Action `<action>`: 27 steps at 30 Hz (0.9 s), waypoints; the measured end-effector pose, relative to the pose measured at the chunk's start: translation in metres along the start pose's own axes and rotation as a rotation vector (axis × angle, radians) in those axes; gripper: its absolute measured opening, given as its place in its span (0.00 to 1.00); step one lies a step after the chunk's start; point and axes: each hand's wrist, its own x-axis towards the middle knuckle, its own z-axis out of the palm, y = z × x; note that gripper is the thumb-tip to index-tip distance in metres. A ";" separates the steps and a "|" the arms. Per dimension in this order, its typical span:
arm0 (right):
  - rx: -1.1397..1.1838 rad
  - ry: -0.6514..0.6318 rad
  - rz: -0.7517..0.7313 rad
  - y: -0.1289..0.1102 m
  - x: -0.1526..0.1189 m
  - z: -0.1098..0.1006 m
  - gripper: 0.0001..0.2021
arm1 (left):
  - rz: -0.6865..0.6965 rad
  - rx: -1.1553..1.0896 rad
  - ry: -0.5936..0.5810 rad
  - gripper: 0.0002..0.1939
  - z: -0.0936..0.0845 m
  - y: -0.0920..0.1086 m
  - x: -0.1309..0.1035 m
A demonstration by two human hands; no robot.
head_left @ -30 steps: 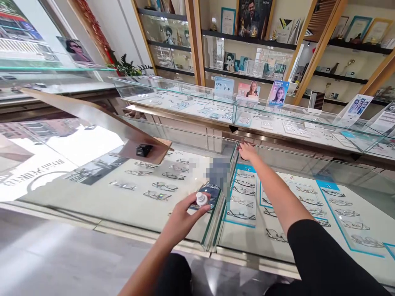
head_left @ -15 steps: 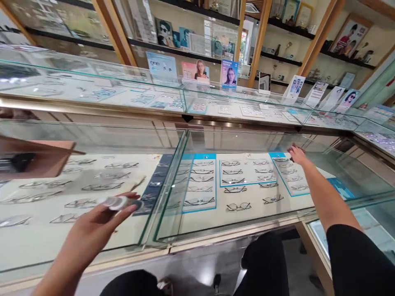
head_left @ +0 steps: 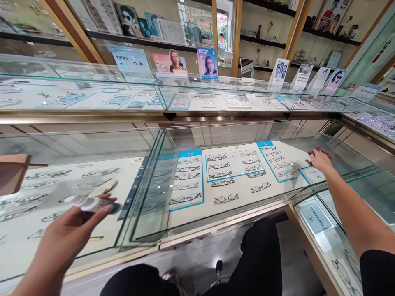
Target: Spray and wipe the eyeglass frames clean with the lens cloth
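At the lower left, my left hand (head_left: 72, 224) is closed around a small white bottle (head_left: 92, 203) with a dark grey end, held above the glass top of a display case. Under that glass lie rows of eyeglass frames (head_left: 100, 172). My right arm reaches out to the far right, and my right hand (head_left: 321, 159) rests on or just over the glass, fingers stretched out. No object shows clearly in it; a dark patch at the fingertips looks like a reflection. Nearest to it below the glass is a blue-edged display sheet (head_left: 304, 174).
A second glass counter (head_left: 197, 117) with eyeglasses and standing ad cards (head_left: 207, 63) runs along the back. At far left a brown wooden box or tray (head_left: 14, 174) stands on the glass. A side case (head_left: 324, 246) joins at the right. A stool base (head_left: 218, 273) shows below.
The view has turned to the right and shifted. My right hand has slid further right over the glass. My left hand still holds the bottle.
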 end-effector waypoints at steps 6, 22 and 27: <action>0.136 -0.031 -0.439 -0.160 -0.030 0.007 0.30 | -0.093 -0.040 0.061 0.27 0.022 0.025 0.002; 0.307 -0.137 -1.134 -0.442 -0.233 -0.052 0.30 | -0.112 -0.056 0.092 0.24 0.011 0.012 0.004; 0.387 -0.156 -1.309 -0.401 -0.291 -0.041 0.31 | -0.127 -0.015 0.208 0.22 -0.002 0.005 0.005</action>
